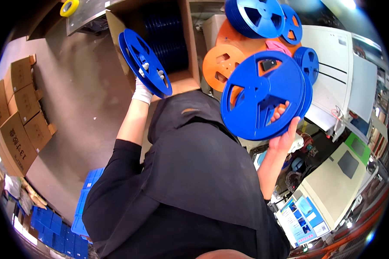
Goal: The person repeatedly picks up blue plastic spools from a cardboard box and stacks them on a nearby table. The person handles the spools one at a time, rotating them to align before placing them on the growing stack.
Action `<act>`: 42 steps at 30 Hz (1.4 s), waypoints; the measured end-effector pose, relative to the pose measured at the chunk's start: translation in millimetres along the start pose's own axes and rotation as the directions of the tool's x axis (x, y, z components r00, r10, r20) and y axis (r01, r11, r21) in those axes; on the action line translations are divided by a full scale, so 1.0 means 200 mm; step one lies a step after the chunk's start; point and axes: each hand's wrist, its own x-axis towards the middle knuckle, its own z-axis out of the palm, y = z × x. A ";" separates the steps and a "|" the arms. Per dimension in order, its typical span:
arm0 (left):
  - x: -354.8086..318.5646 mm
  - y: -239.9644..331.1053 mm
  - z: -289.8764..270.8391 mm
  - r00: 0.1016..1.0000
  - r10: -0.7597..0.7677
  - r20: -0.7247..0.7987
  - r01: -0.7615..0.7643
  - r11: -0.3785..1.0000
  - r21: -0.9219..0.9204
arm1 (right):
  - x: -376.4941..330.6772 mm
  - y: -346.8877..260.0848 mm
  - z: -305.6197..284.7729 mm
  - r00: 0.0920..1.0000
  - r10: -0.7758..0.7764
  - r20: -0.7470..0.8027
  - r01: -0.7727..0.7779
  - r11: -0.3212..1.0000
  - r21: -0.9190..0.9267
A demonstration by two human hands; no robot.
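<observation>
Grey-brown floor [80,116], white cabinet [326,43] at right (bright light [348,3] beyond).

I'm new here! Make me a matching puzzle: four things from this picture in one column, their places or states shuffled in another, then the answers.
Things
1. Left hand
2. Right hand
3. Yellow ring-shaped roll
4. Open brown cardboard box

Places or states
A. Bare, gripping blue round plastic discs
B. Near the picture's upper left
C. Holds dark blue stacked discs
D. White-gloved

Pairs: 1-D, 2-A, 3-B, 4-C
</observation>
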 end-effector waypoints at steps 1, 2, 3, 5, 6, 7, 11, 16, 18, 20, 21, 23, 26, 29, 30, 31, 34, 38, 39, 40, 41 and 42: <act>0.05 0.04 -0.04 0.999 0.040 -0.021 -0.039 0.999 0.021 | 0.01 0.00 -0.01 1.000 0.013 -0.013 -0.013 1.000 -0.005; 0.13 0.10 -0.09 0.998 0.056 -0.024 -0.055 0.998 0.022 | 0.03 0.00 -0.03 0.999 0.025 -0.026 -0.026 1.000 -0.011; 0.23 0.16 -0.13 0.999 0.044 -0.029 -0.044 0.999 0.010 | 0.06 0.04 -0.03 0.995 0.033 -0.091 -0.035 0.999 -0.024; 0.40 0.25 -0.16 0.998 0.048 -0.046 -0.047 0.999 0.018 | 0.11 0.10 -0.02 0.993 0.040 -0.110 -0.036 0.999 0.038; 0.51 0.30 -0.19 0.997 -0.004 -0.079 0.001 0.999 -0.032 | 0.15 0.12 -0.01 0.994 0.049 -0.094 -0.041 0.996 0.085; 0.58 0.33 -0.20 0.998 0.001 -0.066 -0.003 0.999 -0.033 | 0.18 0.14 0.00 0.996 0.046 -0.074 -0.039 0.995 0.093; 0.82 0.45 -0.19 0.994 0.005 -0.106 -0.007 1.000 -0.015 | 0.30 0.30 0.08 0.988 0.022 -0.150 -0.035 0.996 -0.087; 1.00 0.47 -0.12 0.991 0.058 -0.117 -0.046 0.993 0.104 | 0.52 0.93 0.11 0.978 -0.018 -0.207 -0.124 0.748 -0.652; 1.05 0.47 -0.17 0.992 0.053 -0.118 -0.037 0.989 0.140 | 0.60 1.25 0.14 0.986 -0.067 -0.151 -0.092 0.538 -0.838; 1.08 0.46 -0.19 0.992 0.087 -0.091 -0.070 0.981 0.180 | 0.66 1.50 0.18 0.991 -0.115 -0.074 -0.022 0.406 -0.913; 1.05 0.45 -0.12 0.982 0.088 -0.166 -0.050 0.974 0.220 | 0.67 1.62 0.15 0.993 -0.094 -0.076 -0.043 0.318 -0.947; 1.04 0.43 -0.14 0.987 0.103 -0.126 -0.077 0.978 0.195 | 0.68 1.73 0.14 0.994 -0.086 -0.068 -0.050 0.197 -0.979; 1.00 0.41 -0.21 0.989 0.113 -0.096 -0.099 0.985 0.138 | 0.65 1.67 0.14 0.982 -0.188 0.012 0.031 0.101 -0.994; 0.94 0.38 -0.20 0.982 0.143 -0.121 -0.126 0.982 0.141 | 0.71 1.47 0.45 0.894 -0.171 0.415 0.444 0.208 -0.871; 0.94 0.37 -0.21 0.984 0.140 -0.114 -0.123 0.982 0.146 | 0.78 1.47 0.59 0.812 -0.162 0.560 0.583 0.238 -0.777; 0.94 0.36 -0.23 0.983 0.143 -0.110 -0.127 0.981 0.144 | 0.88 1.51 0.75 0.806 -0.060 0.589 0.568 0.361 -0.740; 0.87 0.35 -0.25 0.981 0.176 -0.083 -0.164 0.977 0.135 | 1.28 1.84 1.24 0.684 -0.064 0.726 0.668 0.454 -0.590; 0.81 0.33 -0.25 0.974 0.219 -0.054 -0.209 0.968 0.141 | 1.76 2.28 1.72 0.657 0.100 0.747 0.751 0.009 -0.661; 0.78 0.32 -0.24 0.971 0.235 -0.051 -0.225 0.961 0.158 | 1.79 2.34 1.78 0.670 0.169 0.723 0.740 -0.064 -0.670; 0.76 0.31 -0.26 0.966 0.252 -0.050 -0.241 0.955 0.172 | 1.81 2.39 1.84 0.681 0.238 0.693 0.730 -0.140 -0.669; 0.74 0.29 -0.28 0.962 0.264 -0.066 -0.252 0.956 0.152 | 1.82 2.43 1.88 0.695 0.300 0.653 0.716 -0.215 -0.664; 0.71 0.27 -0.29 0.963 0.254 -0.086 -0.241 0.961 0.135 | 1.80 2.46 1.90 0.700 0.302 0.647 0.713 -0.252 -0.654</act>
